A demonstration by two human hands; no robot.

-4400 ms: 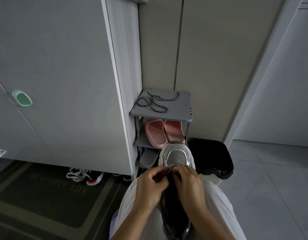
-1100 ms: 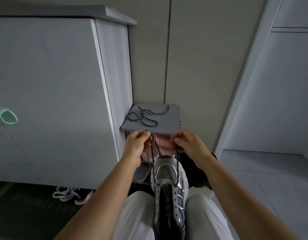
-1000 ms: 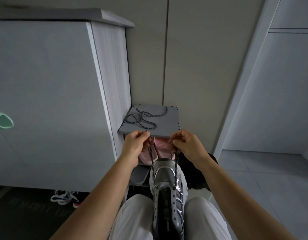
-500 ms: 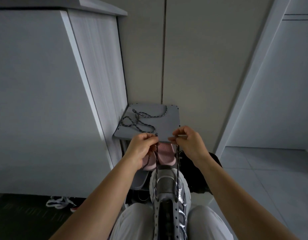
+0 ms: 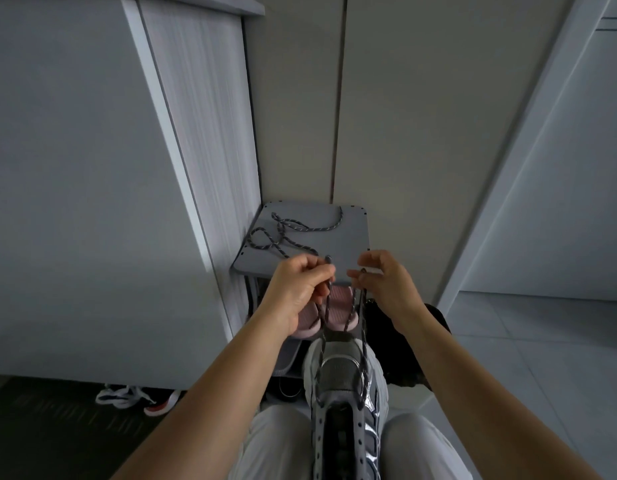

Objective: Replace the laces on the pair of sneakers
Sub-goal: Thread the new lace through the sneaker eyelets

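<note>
A grey and silver sneaker (image 5: pixel 345 393) stands between my knees, toe pointing away. A dark speckled lace (image 5: pixel 363 327) runs through its lowest eyelets, and both ends rise taut. My left hand (image 5: pixel 296 289) pinches the left end, whose tip pokes out above my fingers. My right hand (image 5: pixel 386 282) pinches the right end near its tip. Both hands are level, held just in front of the rack top. A second speckled lace (image 5: pixel 283 233) lies loose on the grey rack top (image 5: pixel 348 251).
Pink slippers (image 5: pixel 338 310) sit on the rack's middle shelf. A tall grey cabinet (image 5: pixel 92 185) stands at the left. Another sneaker with white laces (image 5: pixel 134 400) lies on the dark mat below it. A black-lined bin (image 5: pixel 414 362) is behind my right wrist. Tiled floor (image 5: pixel 542 358) lies at right.
Earlier my hands worked close at the sneaker's toe. They have since drawn both lace ends up and away, and over the last second they rose slightly and came closer together, keeping the lace taut.
</note>
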